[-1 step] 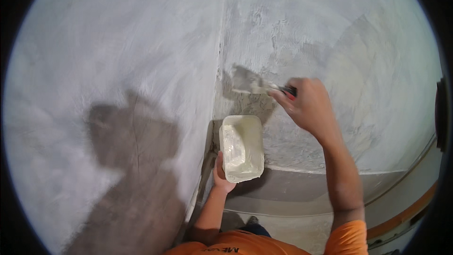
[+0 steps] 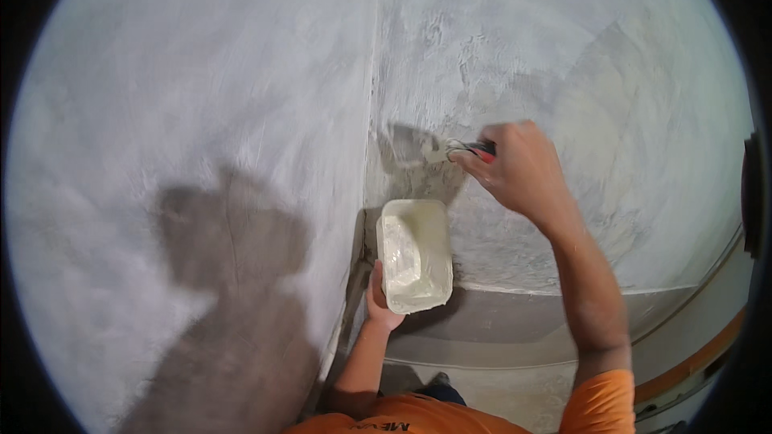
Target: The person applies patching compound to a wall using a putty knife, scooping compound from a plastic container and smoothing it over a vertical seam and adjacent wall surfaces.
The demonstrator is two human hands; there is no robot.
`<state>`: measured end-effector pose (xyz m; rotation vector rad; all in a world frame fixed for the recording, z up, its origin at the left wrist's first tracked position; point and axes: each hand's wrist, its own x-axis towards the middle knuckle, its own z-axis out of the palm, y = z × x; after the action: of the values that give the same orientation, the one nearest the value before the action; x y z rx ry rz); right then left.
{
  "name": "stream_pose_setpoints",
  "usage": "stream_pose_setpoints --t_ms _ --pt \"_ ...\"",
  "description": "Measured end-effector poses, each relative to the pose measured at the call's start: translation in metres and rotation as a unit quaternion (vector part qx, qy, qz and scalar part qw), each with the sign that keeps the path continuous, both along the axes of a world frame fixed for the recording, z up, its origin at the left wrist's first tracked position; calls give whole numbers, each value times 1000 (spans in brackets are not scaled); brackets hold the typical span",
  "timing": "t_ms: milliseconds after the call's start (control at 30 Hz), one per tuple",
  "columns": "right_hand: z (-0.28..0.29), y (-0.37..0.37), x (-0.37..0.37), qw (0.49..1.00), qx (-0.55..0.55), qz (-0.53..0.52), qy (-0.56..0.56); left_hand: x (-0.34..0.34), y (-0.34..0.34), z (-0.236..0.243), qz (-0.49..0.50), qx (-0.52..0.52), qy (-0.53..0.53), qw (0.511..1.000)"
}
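Observation:
My right hand [image 2: 521,167] is closed round the black and red handle of a putty knife [image 2: 418,147]. Its wide, putty-smeared blade points left and lies at the plastered right-hand wall [image 2: 515,56], close to the inner corner; whether it touches I cannot tell. Below the blade, my left hand [image 2: 381,304] grips a whitish plastic tub [image 2: 416,255] by its lower left side. Pale putty coats the tub's inside walls and bottom. Most of the left fingers are hidden behind the tub.
A smooth grey-white wall [image 2: 265,56] fills the left side and carries my shadow. The corner seam runs down the middle. Beneath a ledge line on the right wall is a darker grey band [image 2: 490,321], with the floor [image 2: 507,394] below. An orange-brown strip [image 2: 691,362] curves at lower right.
The putty knife has shifted slightly, its blade now tilted more downward to the right. My right hand has moved a little left and up. The tub has dropped very slightly in the picture.

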<state>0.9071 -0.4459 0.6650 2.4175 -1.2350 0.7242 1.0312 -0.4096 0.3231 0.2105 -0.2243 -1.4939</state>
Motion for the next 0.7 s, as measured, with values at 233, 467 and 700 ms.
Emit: stream_pose_setpoints --t_ms 233,467,700 --pt "70 -30 36 958 -74 83 264 10 -2 -8 -17 -83 -36 996" --pt "80 -35 70 951 -68 -18 302 7 -4 -13 -41 -118 -7 992" --pt "110 -43 0 954 -207 -44 211 9 4 -14 46 -28 -69 996"
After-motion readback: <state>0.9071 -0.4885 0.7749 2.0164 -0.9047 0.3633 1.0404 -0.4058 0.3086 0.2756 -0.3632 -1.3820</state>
